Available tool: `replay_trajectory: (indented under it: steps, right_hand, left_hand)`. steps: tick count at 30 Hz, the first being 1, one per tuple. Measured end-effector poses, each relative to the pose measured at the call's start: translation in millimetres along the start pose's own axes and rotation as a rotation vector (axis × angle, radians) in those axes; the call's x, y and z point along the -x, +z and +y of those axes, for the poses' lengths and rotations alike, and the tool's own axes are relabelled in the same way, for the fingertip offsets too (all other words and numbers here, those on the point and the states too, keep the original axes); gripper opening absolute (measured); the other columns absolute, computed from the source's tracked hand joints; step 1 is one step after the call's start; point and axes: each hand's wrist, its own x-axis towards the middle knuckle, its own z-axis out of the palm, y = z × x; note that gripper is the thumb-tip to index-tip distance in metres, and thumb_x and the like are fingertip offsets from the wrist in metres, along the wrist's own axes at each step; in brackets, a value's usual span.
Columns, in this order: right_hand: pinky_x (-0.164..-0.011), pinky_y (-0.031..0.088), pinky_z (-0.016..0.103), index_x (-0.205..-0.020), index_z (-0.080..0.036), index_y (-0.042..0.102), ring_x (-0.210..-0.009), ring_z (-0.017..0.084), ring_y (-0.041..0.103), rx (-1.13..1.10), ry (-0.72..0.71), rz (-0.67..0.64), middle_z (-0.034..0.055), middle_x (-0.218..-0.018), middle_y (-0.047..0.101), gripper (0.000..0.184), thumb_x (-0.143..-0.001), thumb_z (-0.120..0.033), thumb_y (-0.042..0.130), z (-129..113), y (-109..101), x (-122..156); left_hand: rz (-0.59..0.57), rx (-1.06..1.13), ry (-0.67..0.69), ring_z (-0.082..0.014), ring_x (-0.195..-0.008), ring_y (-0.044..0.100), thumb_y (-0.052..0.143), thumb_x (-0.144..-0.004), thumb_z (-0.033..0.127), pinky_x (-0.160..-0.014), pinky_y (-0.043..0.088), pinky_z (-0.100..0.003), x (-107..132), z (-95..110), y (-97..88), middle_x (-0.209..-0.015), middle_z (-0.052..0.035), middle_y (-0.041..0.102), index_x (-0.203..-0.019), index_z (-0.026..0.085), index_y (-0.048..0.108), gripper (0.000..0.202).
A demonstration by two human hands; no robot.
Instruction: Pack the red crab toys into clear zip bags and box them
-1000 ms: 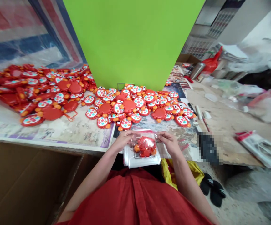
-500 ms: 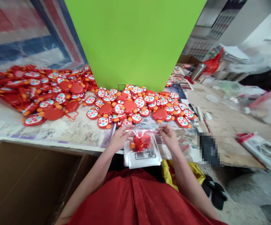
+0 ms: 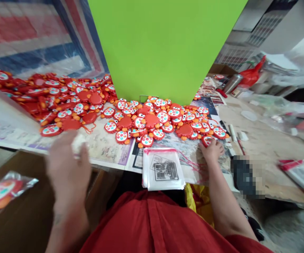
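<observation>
My right hand [image 3: 212,151] has its fingers closed on a red crab-shaped pop toy [image 3: 206,140] at the right front of the pile. Blurred by motion, my left hand [image 3: 69,165] is above the cardboard box, thumb and fingers apart; a pale patch between them is too smeared to make out. Left of that hand, apart from it, a bagged crab toy [image 3: 3,195] in clear plastic appears over the box [image 3: 36,218]. A stack of clear printed bags [image 3: 164,168] with red top edges lies at the table's front edge before me.
Many crab toys [image 3: 146,121] lie heaped below a green panel [image 3: 165,45], with another heap [image 3: 70,102] to the left. A metal flask [image 3: 232,84], a red bag [image 3: 252,75] and a packet of plastic bags [image 3: 299,172] lie on the right.
Both hands were at the bag stack with a bagged red toy. That toy has left the stack; my left hand has swung left over the box, my right hand right to the pile.
</observation>
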Motion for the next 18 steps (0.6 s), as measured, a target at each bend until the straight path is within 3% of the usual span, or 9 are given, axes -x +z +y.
replay_trajectory:
  steps: [1, 4, 6, 8, 10, 13, 16, 18]
  right_hand:
    - [-0.097, 0.03, 0.061, -0.122, -0.012, 0.056, -0.121, 0.044, 0.041, 0.011, -0.017, 0.011, 0.0263, -0.127, 0.05, 0.059, -0.075, -0.048, 0.062, 0, -2, 4]
    - [-0.096, 0.034, 0.056, -0.119, -0.008, 0.057, -0.113, 0.041, 0.047, 0.024, -0.121, -0.001, 0.0267, -0.116, 0.056, 0.061, -0.075, -0.048, 0.063, 2, -16, 13]
    - [-0.095, 0.038, 0.052, -0.121, -0.007, 0.055, -0.109, 0.039, 0.051, -0.021, -0.16, 0.004, 0.0254, -0.114, 0.057, 0.063, -0.075, -0.05, 0.061, 5, -30, 17]
    - [-0.09, 0.043, 0.048, -0.123, -0.009, 0.054, -0.101, 0.035, 0.055, -0.134, -0.117, 0.022, 0.0222, -0.111, 0.059, 0.061, -0.077, -0.049, 0.057, 10, -42, 21]
    - [-0.083, 0.047, 0.044, -0.121, -0.012, 0.053, -0.091, 0.03, 0.058, -0.311, -0.001, 0.045, 0.0167, -0.105, 0.063, 0.057, -0.077, -0.047, 0.056, 16, -50, 26]
    - [-0.076, 0.05, 0.038, -0.113, -0.015, 0.054, -0.082, 0.023, 0.06, -0.659, 0.215, 0.091, 0.0081, -0.098, 0.064, 0.051, -0.07, -0.042, 0.064, 23, -51, 37]
    - [-0.067, 0.052, 0.032, -0.11, -0.019, 0.053, -0.082, 0.019, 0.062, -1.023, 0.416, 0.116, 0.0043, -0.104, 0.062, 0.05, -0.066, -0.04, 0.068, 20, -46, 48]
    - [-0.059, 0.051, 0.027, -0.109, -0.021, 0.053, -0.078, 0.017, 0.062, -1.185, 0.49, 0.104, 0.0028, -0.105, 0.062, 0.05, -0.065, -0.039, 0.071, 10, -44, 54]
  left_hand:
    - [-0.08, 0.039, 0.056, -0.0289, -0.128, 0.05, 0.046, -0.094, 0.032, -0.113, 0.035, -0.049, 1, 12, 21.7, -0.134, -0.0124, 0.058, -0.132, 0.018, 0.052, 0.041]
    - [-0.467, 0.277, 0.286, -0.0255, -0.121, 0.056, 0.046, -0.093, 0.024, -0.111, 0.039, -0.044, 11, 55, 93.2, -0.124, -0.0095, 0.066, -0.119, 0.02, 0.062, 0.031]
    - [-0.65, 0.392, 0.373, -0.0247, -0.126, 0.054, 0.047, -0.092, 0.018, -0.113, 0.036, -0.044, 23, 81, 133.9, -0.13, -0.0097, 0.063, -0.124, 0.021, 0.061, 0.036]
    - [-0.77, 0.431, 0.388, -0.029, -0.137, 0.044, 0.054, -0.09, 0.021, -0.116, 0.03, -0.048, 36, 101, 160.9, -0.141, -0.0139, 0.055, -0.132, 0.018, 0.056, 0.042]
    - [-0.876, 0.403, 0.427, -0.0349, -0.146, 0.028, 0.065, -0.084, 0.032, -0.118, 0.022, -0.053, 48, 111, 173.2, -0.15, -0.0171, 0.044, -0.138, 0.016, 0.05, 0.058]
    - [-0.998, 0.259, 0.565, -0.0385, -0.149, 0.014, 0.072, -0.076, 0.053, -0.12, 0.012, -0.057, 62, 109, 171.1, -0.157, -0.0183, 0.031, -0.145, 0.016, 0.041, 0.085]
    - [-1.03, 0.093, 0.679, -0.0406, -0.149, 0.014, 0.071, -0.067, 0.069, -0.119, 0.008, -0.059, 73, 101, 156.5, -0.158, -0.0223, 0.025, -0.15, 0.013, 0.032, 0.108]
    - [-1.039, 0.029, 0.704, -0.0421, -0.147, 0.02, 0.074, -0.061, 0.071, -0.118, 0.013, -0.059, 79, 99, 144.5, -0.157, -0.0248, 0.027, -0.149, 0.012, 0.032, 0.114]
